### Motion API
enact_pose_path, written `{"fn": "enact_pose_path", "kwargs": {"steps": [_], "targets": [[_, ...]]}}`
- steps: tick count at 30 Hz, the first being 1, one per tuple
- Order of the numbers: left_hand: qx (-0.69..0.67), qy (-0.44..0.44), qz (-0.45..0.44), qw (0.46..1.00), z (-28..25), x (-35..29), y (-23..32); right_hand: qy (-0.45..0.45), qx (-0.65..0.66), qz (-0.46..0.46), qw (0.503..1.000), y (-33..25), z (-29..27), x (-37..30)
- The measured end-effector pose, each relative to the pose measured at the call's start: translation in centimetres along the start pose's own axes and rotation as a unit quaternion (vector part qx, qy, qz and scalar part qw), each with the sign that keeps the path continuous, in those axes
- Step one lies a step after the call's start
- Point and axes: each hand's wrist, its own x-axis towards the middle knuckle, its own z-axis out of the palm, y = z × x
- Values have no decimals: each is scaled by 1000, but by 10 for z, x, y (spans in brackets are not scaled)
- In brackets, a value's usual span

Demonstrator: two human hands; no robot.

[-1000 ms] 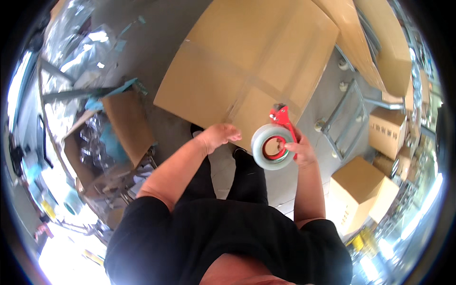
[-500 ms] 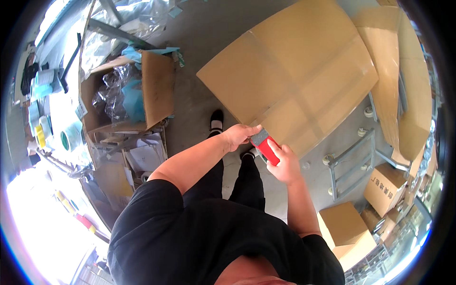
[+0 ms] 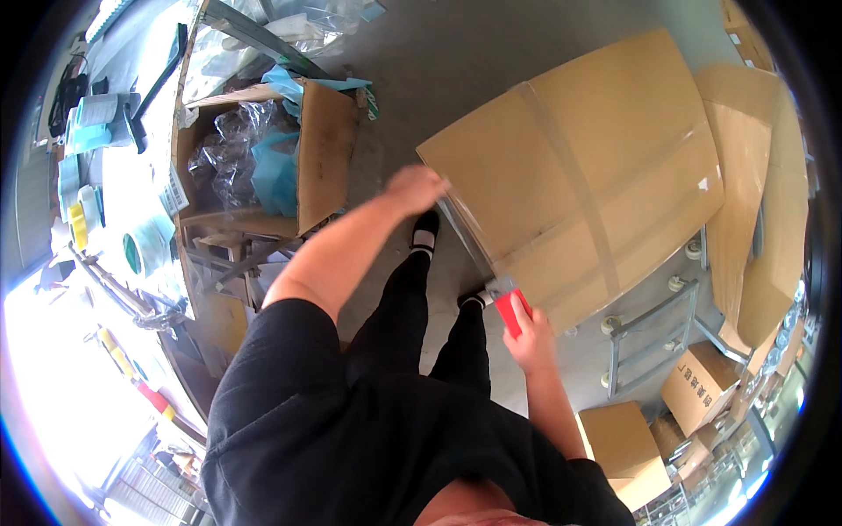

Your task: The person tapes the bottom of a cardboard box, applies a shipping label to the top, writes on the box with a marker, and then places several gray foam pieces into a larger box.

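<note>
A large brown cardboard box (image 3: 544, 175) lies in front of me with bands of tape across its top. Along its near-left edge runs a stretched strip of clear tape (image 3: 467, 235). My left hand (image 3: 417, 190), blurred by motion, is closed on the tape's far end by the box's left corner. My right hand (image 3: 530, 337) grips the red handle of a tape dispenser (image 3: 511, 307). The dispenser's grey metal head is at the box's near corner, where the strip meets it.
At left, an open carton (image 3: 326, 158) holds clear plastic and blue foam, beside a bench with tape rolls (image 3: 147, 245). To the right stand a wheeled metal frame (image 3: 653, 337), folded cardboard (image 3: 741, 202) and smaller boxes (image 3: 623, 434).
My left hand has moved away and up-left from the dispenser, drawing out the tape strip. My right hand has shifted slightly nearer with the dispenser. The whole view has shifted.
</note>
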Motion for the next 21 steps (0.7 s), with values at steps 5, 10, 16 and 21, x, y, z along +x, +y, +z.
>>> {"fn": "enact_pose_path", "kwargs": {"steps": [5, 10, 16, 21], "targets": [[21, 47, -64, 997, -74, 62, -84, -102, -103, 95, 985, 37, 17, -48], [-3, 58, -67, 996, -57, 98, -104, -133, -128, 158, 970, 34, 20, -37], [-32, 54, -81, 995, -21, 117, -118, -127, -93, 157, 975, 34, 32, -34], [67, 255, -171, 949, 27, 126, -134, -107, -59, 159, 980, 40, 41, -40]]}}
